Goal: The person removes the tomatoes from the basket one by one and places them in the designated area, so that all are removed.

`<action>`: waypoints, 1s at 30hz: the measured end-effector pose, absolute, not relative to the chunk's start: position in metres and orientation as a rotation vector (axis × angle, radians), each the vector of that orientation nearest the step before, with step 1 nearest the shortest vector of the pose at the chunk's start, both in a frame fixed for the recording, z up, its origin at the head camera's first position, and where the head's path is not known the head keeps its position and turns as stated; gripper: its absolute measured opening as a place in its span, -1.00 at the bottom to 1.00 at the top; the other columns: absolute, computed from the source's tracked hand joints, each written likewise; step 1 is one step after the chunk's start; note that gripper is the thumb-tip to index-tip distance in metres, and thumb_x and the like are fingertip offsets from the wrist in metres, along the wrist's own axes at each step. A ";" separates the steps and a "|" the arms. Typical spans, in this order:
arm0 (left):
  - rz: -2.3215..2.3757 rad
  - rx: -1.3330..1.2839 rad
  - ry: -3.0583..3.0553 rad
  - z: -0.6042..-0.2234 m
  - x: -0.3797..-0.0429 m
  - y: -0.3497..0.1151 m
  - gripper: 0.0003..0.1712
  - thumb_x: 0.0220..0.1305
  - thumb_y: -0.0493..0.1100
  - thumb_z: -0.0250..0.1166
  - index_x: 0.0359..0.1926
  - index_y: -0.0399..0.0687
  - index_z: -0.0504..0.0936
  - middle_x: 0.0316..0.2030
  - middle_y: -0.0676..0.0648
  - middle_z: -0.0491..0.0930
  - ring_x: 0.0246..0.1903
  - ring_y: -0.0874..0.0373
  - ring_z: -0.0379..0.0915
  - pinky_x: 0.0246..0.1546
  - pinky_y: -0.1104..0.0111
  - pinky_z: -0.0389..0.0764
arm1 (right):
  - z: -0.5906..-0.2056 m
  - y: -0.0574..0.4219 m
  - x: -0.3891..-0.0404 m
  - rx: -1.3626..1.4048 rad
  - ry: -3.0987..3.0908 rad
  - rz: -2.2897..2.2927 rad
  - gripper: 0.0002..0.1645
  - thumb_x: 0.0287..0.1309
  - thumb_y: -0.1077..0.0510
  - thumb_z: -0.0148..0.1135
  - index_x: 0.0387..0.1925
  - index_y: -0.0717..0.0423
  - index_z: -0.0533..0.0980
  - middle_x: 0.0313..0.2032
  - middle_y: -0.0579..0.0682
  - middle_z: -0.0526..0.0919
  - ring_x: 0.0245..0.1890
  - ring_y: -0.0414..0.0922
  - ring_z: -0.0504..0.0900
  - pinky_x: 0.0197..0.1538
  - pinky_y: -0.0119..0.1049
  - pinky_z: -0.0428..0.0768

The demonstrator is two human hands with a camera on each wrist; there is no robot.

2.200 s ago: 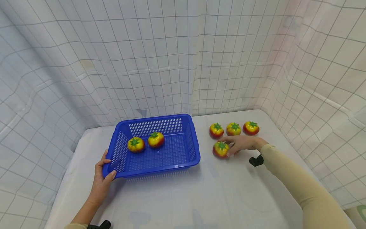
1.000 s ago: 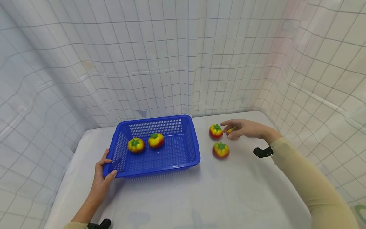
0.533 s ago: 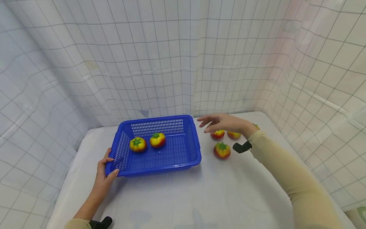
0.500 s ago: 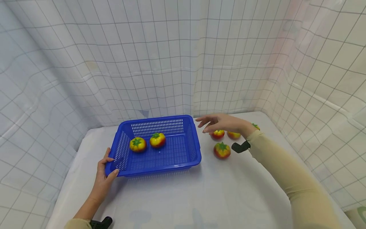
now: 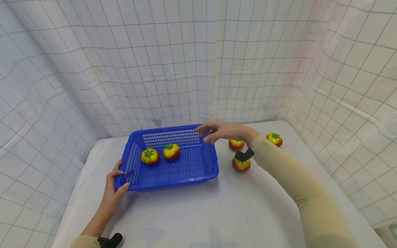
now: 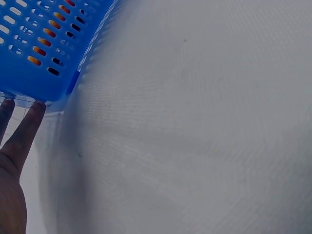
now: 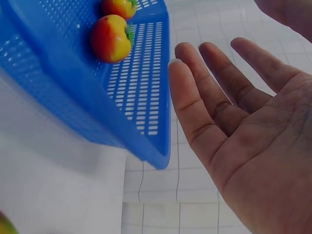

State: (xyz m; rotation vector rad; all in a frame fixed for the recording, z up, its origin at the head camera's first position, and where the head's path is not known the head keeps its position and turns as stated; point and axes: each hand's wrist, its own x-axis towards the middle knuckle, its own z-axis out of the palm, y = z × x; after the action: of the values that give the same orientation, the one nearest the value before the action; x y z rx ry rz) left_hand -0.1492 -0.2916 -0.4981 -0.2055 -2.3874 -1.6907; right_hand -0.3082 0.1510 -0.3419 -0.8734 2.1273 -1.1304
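Observation:
My left hand [image 5: 111,196] grips the near left corner of the blue plastic basket [image 5: 164,186], thumb over the rim. Fingertips at the basket's edge show in the left wrist view. Over the basket's far right corner hovers my right hand [image 5: 227,131], fingers relaxed and the palm bare in the right wrist view. Two red-and-yellow toy tomatoes with green star-shaped tops lie inside the basket, a left tomato [image 5: 150,156] and a right tomato [image 5: 171,151].
Right of the basket, on the white-covered table [image 5: 192,220], are a near tomato [image 5: 241,166], a far tomato [image 5: 236,144] partly behind my right hand, and a far right tomato [image 5: 274,139]. Gridded white curtain [image 5: 161,69] surrounds the back and sides.
My right hand has left the near tomato, passed over the back row and moved left to the basket's far right corner. The left hand keeps its grip; the basket stays about where it was.

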 end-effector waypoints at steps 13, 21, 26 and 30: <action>-1.772 -0.169 -2.349 -0.501 -0.146 -0.292 -0.52 0.47 -0.28 0.09 0.23 0.02 0.06 0.63 0.11 -0.21 0.57 -0.17 -0.30 0.09 0.70 0.32 | -0.346 0.090 -0.326 -0.980 2.147 -1.085 -0.22 0.23 -0.22 0.35 0.44 -0.24 0.36 0.32 -0.13 0.50 0.35 -0.09 0.42 0.31 -0.02 0.43; -1.787 -0.178 -2.328 -0.502 -0.146 -0.291 -0.54 0.48 -0.31 0.06 0.24 -0.02 0.07 0.63 0.10 -0.21 0.57 -0.17 -0.31 0.10 0.70 0.32 | -0.352 0.059 -0.332 -0.931 2.162 -1.059 -0.18 0.23 -0.12 0.40 0.47 -0.17 0.32 0.40 0.03 0.43 0.35 -0.04 0.42 0.29 -0.08 0.48; -1.781 -0.177 -2.340 -0.501 -0.148 -0.291 -0.56 0.48 -0.29 0.05 0.22 0.00 0.06 0.63 0.10 -0.21 0.57 -0.17 -0.32 0.11 0.70 0.31 | -0.359 0.047 -0.336 -0.882 2.151 -1.072 -0.13 0.22 -0.08 0.42 0.50 -0.10 0.28 0.44 0.12 0.37 0.33 -0.02 0.42 0.25 -0.11 0.53; -1.783 -0.171 -2.343 -0.501 -0.148 -0.291 -0.56 0.48 -0.27 0.05 0.21 0.04 0.06 0.63 0.11 -0.22 0.57 -0.19 -0.32 0.10 0.70 0.32 | -0.368 0.038 -0.340 -0.859 2.148 -1.081 -0.10 0.24 -0.02 0.42 0.52 0.00 0.25 0.45 0.20 0.33 0.34 0.02 0.43 0.24 -0.09 0.54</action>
State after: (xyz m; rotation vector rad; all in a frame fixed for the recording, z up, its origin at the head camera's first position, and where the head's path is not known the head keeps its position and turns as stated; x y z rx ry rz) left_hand -0.1481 -0.2911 -0.5007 -0.1714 -2.3429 -1.7831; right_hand -0.3400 0.0377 -0.3681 -0.8592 2.1483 -1.0811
